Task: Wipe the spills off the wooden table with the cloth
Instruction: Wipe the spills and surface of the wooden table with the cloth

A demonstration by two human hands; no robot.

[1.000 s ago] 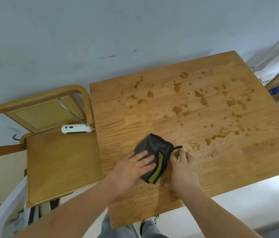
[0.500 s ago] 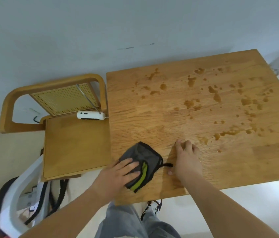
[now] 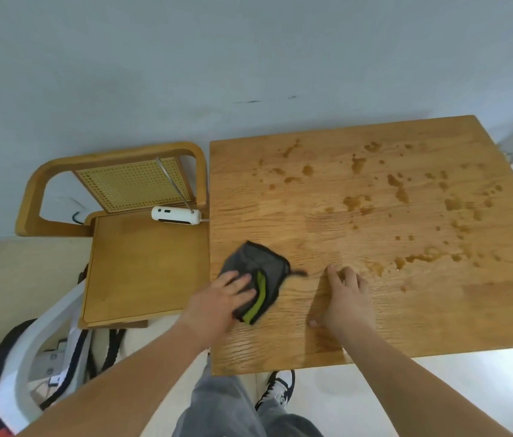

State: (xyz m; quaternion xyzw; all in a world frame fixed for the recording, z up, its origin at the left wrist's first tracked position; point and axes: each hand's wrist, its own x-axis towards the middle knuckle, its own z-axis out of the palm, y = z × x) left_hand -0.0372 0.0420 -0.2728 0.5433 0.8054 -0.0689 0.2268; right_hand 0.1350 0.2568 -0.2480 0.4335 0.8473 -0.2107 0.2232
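Observation:
A square wooden table (image 3: 375,326) carries several brown spills (image 3: 359,201) over its far and right parts, with a larger streak (image 3: 419,257) near the middle right. A dark grey cloth with a green stripe (image 3: 256,269) lies folded at the table's near left edge. My left hand (image 3: 223,299) presses flat on the cloth's near side with straight fingers. My right hand (image 3: 345,302) rests flat on the bare wood just right of the cloth, fingers spread, touching no spill.
A wooden chair with a cane back (image 3: 135,181) stands against the table's left side; a white power strip (image 3: 175,215) lies at the back of its seat. A white chair frame (image 3: 28,367) and cables sit at lower left. My trousers and shoe (image 3: 277,389) show below the table.
My left hand has slid the cloth left toward the table's left edge. My right hand has come off the cloth and now lies flat on the wood. The camera view has shifted left.

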